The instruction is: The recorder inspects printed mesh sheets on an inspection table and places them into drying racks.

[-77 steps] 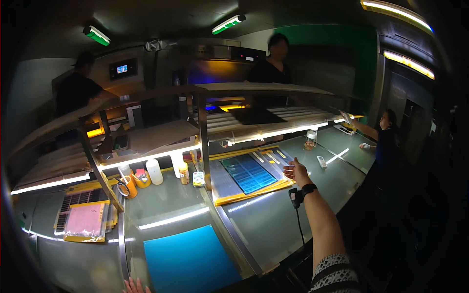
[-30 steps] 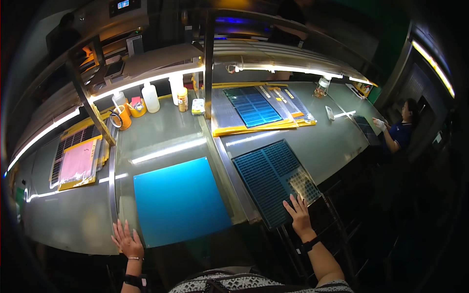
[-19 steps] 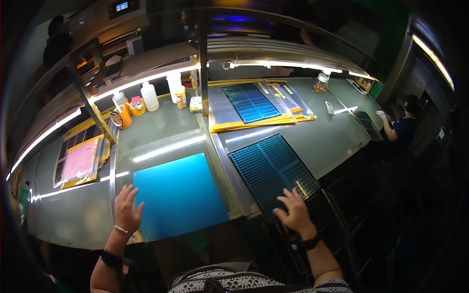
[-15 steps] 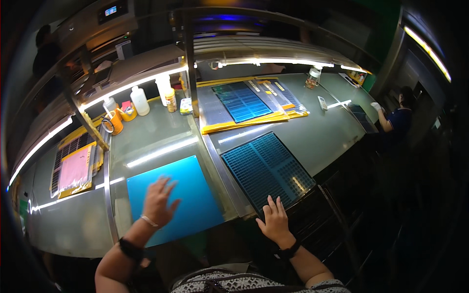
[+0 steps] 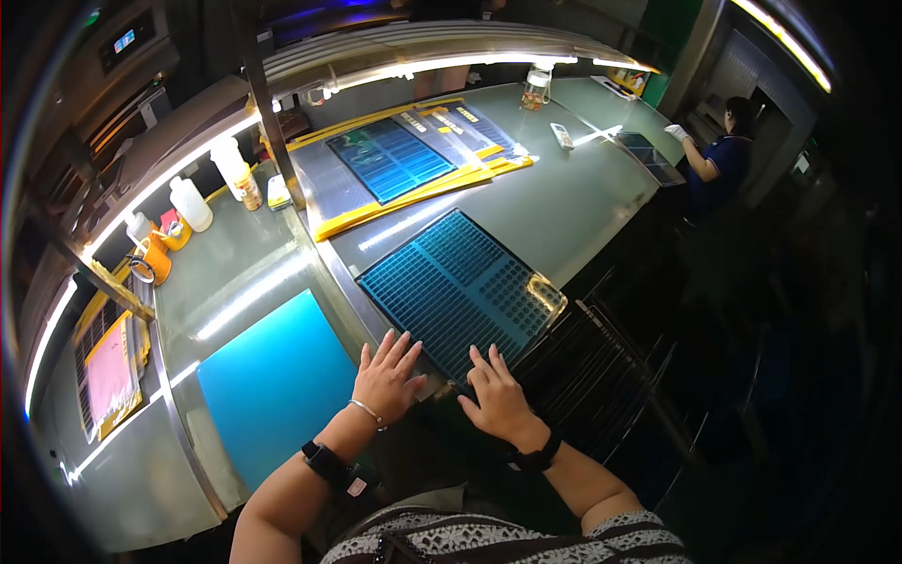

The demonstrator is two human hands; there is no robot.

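A dark panel (image 5: pixel 458 282) with a blue-green grid pattern lies on the bench in front of me, slightly right of centre. My left hand (image 5: pixel 386 379) is open, its fingers spread at the panel's near left edge; whether they touch it I cannot tell. At the panel's near corner, my right hand (image 5: pixel 502 399) has its fingers stretched over the edge and appears to rest on it, gripping nothing. To the left of both hands a plain bright blue sheet (image 5: pixel 282 381) lies flat.
Behind the panel lies a stack of yellow-edged films (image 5: pixel 324 197) with another blue patterned sheet (image 5: pixel 393 160). Bottles (image 5: pixel 192 205) and an orange tape roll (image 5: pixel 150 259) stand back left. A dark wire rack (image 5: pixel 601 376) is right, below bench level. A gloved co-worker (image 5: pixel 719 164) works far right.
My left hand has moved right, from over the blue sheet to the patterned panel's edge. My right hand stays near the panel's corner. The whole view has turned and shifted.
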